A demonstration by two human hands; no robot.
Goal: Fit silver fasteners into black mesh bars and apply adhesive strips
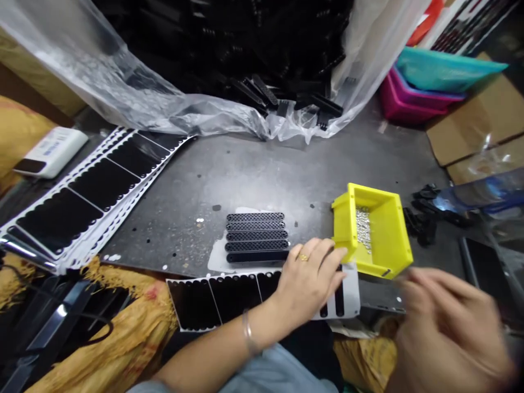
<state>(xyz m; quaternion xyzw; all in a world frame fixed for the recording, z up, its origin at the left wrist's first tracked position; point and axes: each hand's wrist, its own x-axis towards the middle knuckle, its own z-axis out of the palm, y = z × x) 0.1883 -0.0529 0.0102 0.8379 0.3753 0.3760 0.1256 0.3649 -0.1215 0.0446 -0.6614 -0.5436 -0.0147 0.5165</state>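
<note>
My left hand (pixel 309 275), wearing a ring and a bracelet, reaches over a sheet of black stickers (pixel 235 297) at the table's front edge. Its fingers are stretched forward beside the yellow bin (pixel 380 262); whether they touch the bin I cannot tell. Small shiny metal pieces (pixel 363 229) lie in the bin. Just beyond the sheet, several black perforated strips (pixel 257 236) are lined up in a row, the nearest with a smooth dark face. My right hand (pixel 450 327) is smeared by motion at the lower right, its fingertips near the bin's front corner.
A large clear plastic bag (pixel 229 117) of black parts fills the back. Stacked black sticker sheets (pixel 102 180) and a white device (pixel 53 152) lie left. Pink trays (pixel 409 103), a cardboard box (pixel 478 120), a bottle (pixel 483 188) and a dark phone-like slab (pixel 487 273) are right.
</note>
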